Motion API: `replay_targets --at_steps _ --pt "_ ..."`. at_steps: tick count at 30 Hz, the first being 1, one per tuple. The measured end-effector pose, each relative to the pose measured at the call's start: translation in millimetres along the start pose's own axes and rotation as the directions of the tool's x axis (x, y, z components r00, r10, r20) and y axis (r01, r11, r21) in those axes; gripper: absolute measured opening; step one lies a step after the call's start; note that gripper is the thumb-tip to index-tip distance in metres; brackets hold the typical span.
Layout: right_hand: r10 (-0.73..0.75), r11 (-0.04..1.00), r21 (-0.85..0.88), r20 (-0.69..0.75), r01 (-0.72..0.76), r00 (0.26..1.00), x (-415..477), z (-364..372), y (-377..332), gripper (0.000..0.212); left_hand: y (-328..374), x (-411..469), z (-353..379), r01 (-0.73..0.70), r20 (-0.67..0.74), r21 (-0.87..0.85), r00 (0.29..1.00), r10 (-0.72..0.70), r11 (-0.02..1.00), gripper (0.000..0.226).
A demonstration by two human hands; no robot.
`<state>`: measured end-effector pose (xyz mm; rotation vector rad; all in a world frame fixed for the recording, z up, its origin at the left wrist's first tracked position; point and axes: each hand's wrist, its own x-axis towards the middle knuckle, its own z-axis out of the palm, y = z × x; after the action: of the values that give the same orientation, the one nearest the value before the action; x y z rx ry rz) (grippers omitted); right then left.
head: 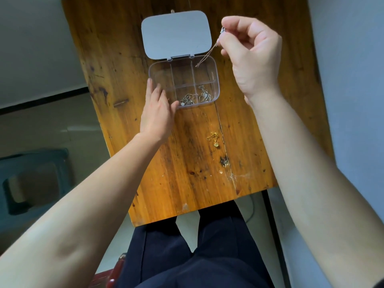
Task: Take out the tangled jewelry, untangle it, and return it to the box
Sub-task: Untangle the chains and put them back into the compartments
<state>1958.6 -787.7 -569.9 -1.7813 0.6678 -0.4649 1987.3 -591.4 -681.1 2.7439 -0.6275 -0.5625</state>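
The right hand [252,57] pinches one end of a thin pinkish chain [208,54] up high. The chain's loose end dangles over the back right part of the clear plastic box [216,80]. The left hand [159,110] lies open and flat against the box's left side. Two silver chains [196,97] sit in the front parts. The grey lid [175,34] lies open behind. A small gold chain [214,139] rests on the brown wooden table [128,80], nearer the person.

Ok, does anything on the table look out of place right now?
Yes: a gold chain lies loose on the wooden table, outside the open box, while silver chains sit in its near compartments.
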Motion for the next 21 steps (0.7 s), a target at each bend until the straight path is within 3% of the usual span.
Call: replay_targets --at_steps 5,8,11,14,21 --pt "0.138 0.961 -0.250 0.081 -0.114 0.987 12.5 21.1 32.6 0.020 1.7 0.1 -3.0 0.004 0.019 0.042 1.000 -0.005 0.999 0.060" --pt "0.254 0.843 -0.523 0.182 -0.125 0.950 20.3 34.1 57.2 0.023 2.8 -0.5 -4.0 0.010 0.024 0.048 1.000 -0.011 0.999 0.061" --pt "0.310 0.745 -0.664 0.265 -0.061 0.913 22.3 43.7 70.8 0.025 3.4 -0.6 -5.1 0.013 0.033 0.055 0.999 -0.015 0.998 0.062" --pt "0.292 0.717 -0.696 0.266 -0.027 0.919 21.9 45.3 74.4 0.027 3.4 -0.4 -4.7 0.007 0.025 0.057 1.000 -0.008 0.998 0.062" --pt "0.226 0.825 -0.548 0.100 -0.136 0.969 -16.6 17.4 90.6 0.021 0.9 0.5 -0.1 0.006 0.002 0.025 1.000 -0.006 1.000 0.060"
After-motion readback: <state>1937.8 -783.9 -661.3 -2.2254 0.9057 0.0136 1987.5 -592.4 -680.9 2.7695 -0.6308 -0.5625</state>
